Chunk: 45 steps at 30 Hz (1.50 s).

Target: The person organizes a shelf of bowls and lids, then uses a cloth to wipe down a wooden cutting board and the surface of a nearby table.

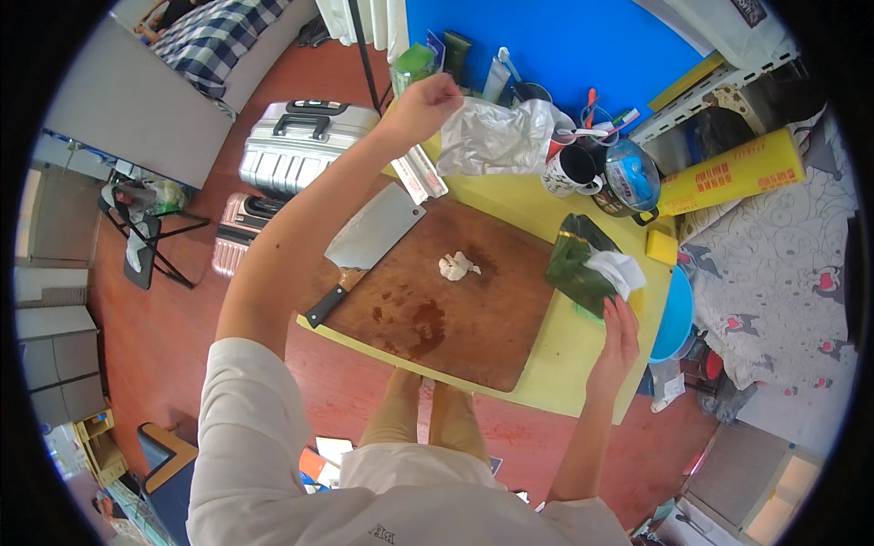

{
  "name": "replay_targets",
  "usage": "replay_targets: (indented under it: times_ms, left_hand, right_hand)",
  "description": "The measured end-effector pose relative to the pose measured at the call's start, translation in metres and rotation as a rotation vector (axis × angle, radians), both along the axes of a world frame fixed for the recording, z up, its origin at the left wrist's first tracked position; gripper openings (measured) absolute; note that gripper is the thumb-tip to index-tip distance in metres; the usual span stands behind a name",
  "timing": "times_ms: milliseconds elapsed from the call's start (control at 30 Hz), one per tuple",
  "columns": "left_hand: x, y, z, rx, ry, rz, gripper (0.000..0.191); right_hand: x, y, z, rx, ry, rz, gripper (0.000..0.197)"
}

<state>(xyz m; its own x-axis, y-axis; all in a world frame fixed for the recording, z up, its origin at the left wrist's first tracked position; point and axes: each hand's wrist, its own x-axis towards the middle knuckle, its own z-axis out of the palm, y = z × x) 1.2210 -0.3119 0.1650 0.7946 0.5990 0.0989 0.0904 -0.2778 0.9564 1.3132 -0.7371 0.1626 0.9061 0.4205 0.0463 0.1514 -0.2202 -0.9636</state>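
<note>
My left hand is raised at the table's back left, its fingers curled at the corner of a crumpled clear plastic bag. My right hand reaches to a dark green tissue pack. Its fingertips touch the pack's near end, just below a white tissue sticking out; the thumb is hidden. Between the hands, a garlic bulb lies on a wooden cutting board with wet patches. A cleaver and a black-handled knife lie along the board's left side.
Behind the board on the yellow table are a narrow box, a patterned mug and a lidded pot. A long yellow box and a yellow sponge are on the right. Suitcases stand left of the table.
</note>
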Motion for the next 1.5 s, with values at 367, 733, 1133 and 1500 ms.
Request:
replay_targets:
  times_ms: [367,733,1133,1500]
  left_hand:
    - [-0.152,-0.011,0.052,-0.644,-0.300,0.247,0.006]
    - [-0.215,-0.039,0.080,-0.758,-0.380,0.277,0.004]
    - [-0.145,-0.103,0.094,-0.852,-0.300,0.077,0.003]
    - [-0.069,-0.152,0.096,-1.092,0.038,0.073,0.015]
  right_hand:
    - [-0.001,0.139,-0.069,0.096,0.170,0.311,0.038]
    - [-0.060,0.205,-0.022,0.073,0.277,0.567,0.034]
    - [-0.051,0.105,0.037,0.244,-0.221,0.277,0.041]
    - [0.022,0.046,0.070,-0.091,-0.812,0.445,0.028]
